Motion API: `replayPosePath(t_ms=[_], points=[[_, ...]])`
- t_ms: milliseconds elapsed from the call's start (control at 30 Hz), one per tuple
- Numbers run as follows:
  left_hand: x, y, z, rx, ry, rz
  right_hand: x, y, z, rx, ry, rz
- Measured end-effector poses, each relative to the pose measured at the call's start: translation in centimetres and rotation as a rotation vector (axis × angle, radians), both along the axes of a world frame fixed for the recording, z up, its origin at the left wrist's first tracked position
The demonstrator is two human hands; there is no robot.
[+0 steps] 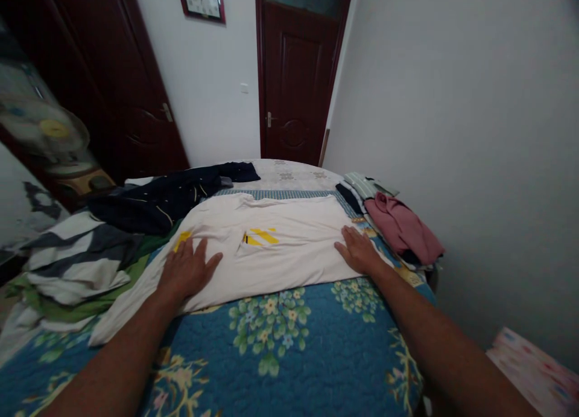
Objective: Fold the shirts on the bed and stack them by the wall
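Observation:
A white shirt [298,254] with yellow stripes printed on it lies spread sideways over a blue floral quilt [316,350]. My left hand [187,269] rests flat on the shirt's left part, fingers spread, close to a yellow patch. On the right end of the shirt, my right hand [357,251] lies palm down with its fingers stretched out. Neither hand grips the cloth. Shallow wrinkles run across the fabric between the two hands.
Loose clothes, among them a dark navy garment [176,194] and a grey-and-white striped one [76,260], heap up on the left. Folded clothes with a pink garment [402,227] on top sit at the right, near the wall. A fan [49,130] stands far left.

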State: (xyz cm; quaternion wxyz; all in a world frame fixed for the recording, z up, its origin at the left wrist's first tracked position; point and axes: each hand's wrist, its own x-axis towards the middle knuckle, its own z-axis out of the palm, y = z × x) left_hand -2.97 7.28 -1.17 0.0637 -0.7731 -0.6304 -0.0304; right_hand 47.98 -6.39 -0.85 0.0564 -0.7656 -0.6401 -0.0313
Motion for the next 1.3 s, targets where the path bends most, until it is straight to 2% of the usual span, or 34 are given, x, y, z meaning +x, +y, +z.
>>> replayPosePath(t_ms=[167, 367, 600, 733, 867, 1033, 1200, 1300], points=[[0.4, -0.9, 0.8, -0.012, -0.011, 0.021, 2.5, 0.5, -1.6, 0.069, -0.03, -0.049], [-0.1, -1.3, 0.9, 0.021, -0.031, 0.046, 3.6, 1.0, -2.9, 0.139, -0.063, -0.05], [-0.2, -1.6, 1.1, 0.053, -0.065, 0.102, 4.0, 1.0, -3.6, 0.168, -0.094, -0.04], [-0.1, -1.0, 2.0, 0.114, -0.052, 0.107, 3.8, 1.1, -3.2, 0.199, -0.125, -0.033], [-1.0, 2.3, 3.2, 0.159, -0.041, 0.014, 3.3, 2.7, -1.3, 0.212, -0.139, 0.021], [-1.5, 8.5, 3.9, 0.155, -0.114, -0.09, 2.6, 7.6, 1.4, 0.152, -0.005, 0.112], [-1.0, 13.7, 4.5, 0.058, -0.299, -0.068, 2.7, 13.5, 1.8, 0.168, 0.09, 0.071], [-0.8, 16.6, 5.0, 0.02, -0.336, -0.045, 3.5, 16.5, 1.8, 0.206, 0.124, 0.014]])
